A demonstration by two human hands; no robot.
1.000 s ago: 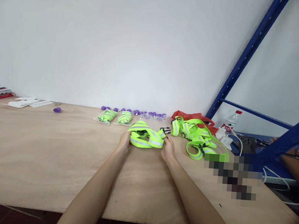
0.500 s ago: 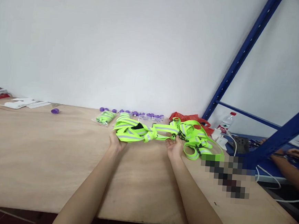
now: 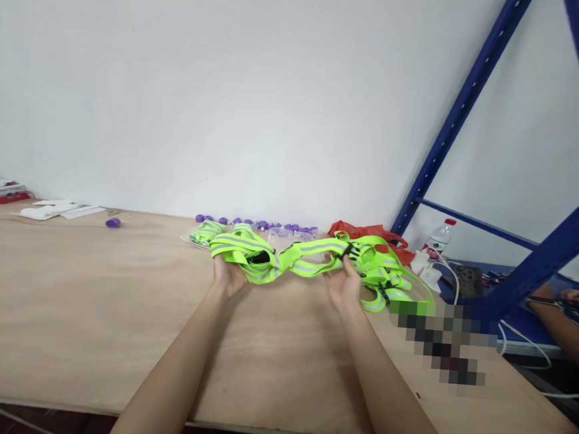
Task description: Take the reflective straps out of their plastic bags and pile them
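Observation:
A bundle of fluorescent yellow-green reflective strap with silver stripes is held up above the wooden table. My left hand is closed on its looped left end, with the fingers partly hidden beneath it. At the other end, my right hand grips the strap near a black buckle, thumb on top. Just behind and right of that hand lies a heap of similar straps with black buckles. Bagged folded straps rest behind my left hand.
Purple round pieces line the wall, and another purple piece sits farther left. White papers lie at the left. A red plastic bag, a bottle and a blue frame stand right. Another person's arm shows at far right.
The buckle end in my right hand has risen and turned, so the buckle shows above my thumb. The bundle's left part has tilted and sags lower in the middle. The view has shifted slightly.

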